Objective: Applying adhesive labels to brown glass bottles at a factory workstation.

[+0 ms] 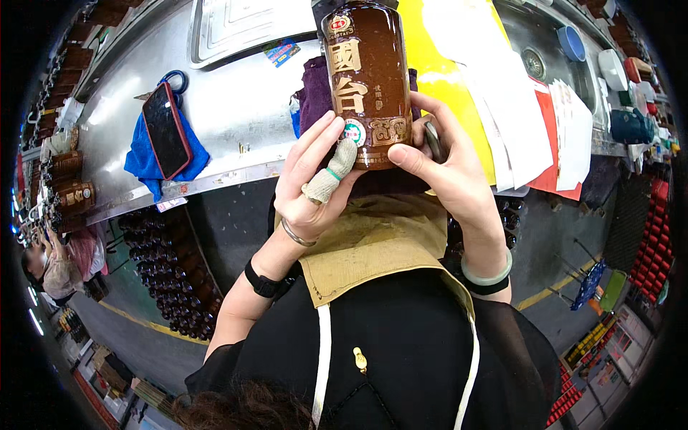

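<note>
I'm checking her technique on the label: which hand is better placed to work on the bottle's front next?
Probably the right hand: it holds a small dark tool beside the brown bottle, thumb on the lower label. The left hand cups the bottle's base, steadying it.

bottling workshop | steel bench [236, 107] | floor crates of dark bottles [172, 272] | red crates [656, 236]

A brown bottle [367, 79] with gold characters is seen at 12 o'clock. A blue cloth [147, 161] under a red-edged black phone [165, 130] is seen at 10 o'clock. Yellow, white and red sheets [502, 93] are seen at 2 o'clock.
</note>
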The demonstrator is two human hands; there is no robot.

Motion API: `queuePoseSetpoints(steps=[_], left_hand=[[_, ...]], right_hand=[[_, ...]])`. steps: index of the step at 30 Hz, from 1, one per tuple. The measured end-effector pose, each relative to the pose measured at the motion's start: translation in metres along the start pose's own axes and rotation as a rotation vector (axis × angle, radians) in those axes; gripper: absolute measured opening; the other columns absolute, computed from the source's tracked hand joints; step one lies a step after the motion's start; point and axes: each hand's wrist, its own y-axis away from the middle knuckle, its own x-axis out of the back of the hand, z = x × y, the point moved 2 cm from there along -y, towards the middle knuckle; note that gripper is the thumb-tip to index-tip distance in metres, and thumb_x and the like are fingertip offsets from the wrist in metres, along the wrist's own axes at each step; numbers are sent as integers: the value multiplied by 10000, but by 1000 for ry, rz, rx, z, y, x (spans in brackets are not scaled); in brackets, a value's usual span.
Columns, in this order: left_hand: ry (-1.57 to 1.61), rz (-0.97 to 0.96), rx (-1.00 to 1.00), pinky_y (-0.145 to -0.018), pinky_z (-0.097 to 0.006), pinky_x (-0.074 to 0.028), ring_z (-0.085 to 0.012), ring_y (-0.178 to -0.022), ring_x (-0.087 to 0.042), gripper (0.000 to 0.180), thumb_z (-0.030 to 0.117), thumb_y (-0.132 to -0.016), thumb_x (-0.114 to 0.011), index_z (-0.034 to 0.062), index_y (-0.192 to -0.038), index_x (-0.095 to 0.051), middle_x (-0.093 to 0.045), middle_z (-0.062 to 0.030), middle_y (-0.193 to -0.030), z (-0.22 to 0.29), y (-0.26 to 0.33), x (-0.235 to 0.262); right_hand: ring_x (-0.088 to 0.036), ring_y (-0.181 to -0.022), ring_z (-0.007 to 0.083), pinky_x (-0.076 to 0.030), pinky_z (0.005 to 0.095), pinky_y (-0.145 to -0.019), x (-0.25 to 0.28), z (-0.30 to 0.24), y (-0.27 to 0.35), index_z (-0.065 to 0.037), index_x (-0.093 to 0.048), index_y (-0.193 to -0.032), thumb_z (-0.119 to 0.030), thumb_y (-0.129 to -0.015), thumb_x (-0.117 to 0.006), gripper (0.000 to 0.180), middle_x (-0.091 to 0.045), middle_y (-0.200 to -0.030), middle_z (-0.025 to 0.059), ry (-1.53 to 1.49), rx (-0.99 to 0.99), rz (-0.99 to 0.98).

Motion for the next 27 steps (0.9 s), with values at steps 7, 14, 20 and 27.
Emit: queuePoseSetpoints(steps=[7,14,20,27], left_hand=[[-191,-89,-87,-1035,-422,-553,-362,-1285,-606,419,26,-815,-765,130,-1219,-807,-657,-161,-1413,11,-13,-2],[-341,-169,-123,-1121,-432,-461,-335,-1344,-506,333,199,-943,-727,307,-1248,-806,-573,-130,-1524,23,-15,-7],[-208,-75,49,-1093,-496,-497,-417,-1330,-614,593,-21,-696,-859,97,-1272,-779,-667,-231,-1409,7,4,1],[-20,15,142,-1048,-443,-529,-341,-1185,-707,646,-54,-677,-833,21,-1312,-739,-702,-222,-1366,-8,3,-3]], right_hand=[[-471,-849,41,-403,209,-784,15,-4,1,-13,-527,-1497,-297,-963,-818,671,-518,-951,-59,-169,-68,-43],[-602,-1133,145,-479,273,-1012,21,-11,-4,15,-444,-1534,-63,-1073,-573,485,-619,-1241,93,-111,308,103],[-700,-963,222,-539,339,-857,20,-28,12,-100,-803,-1026,-22,-786,-750,258,-784,-1071,30,785,1029,104],[-711,-890,196,-546,331,-762,18,-42,25,-94,-809,-1030,-90,-747,-760,287,-786,-1035,22,710,1037,-38]])
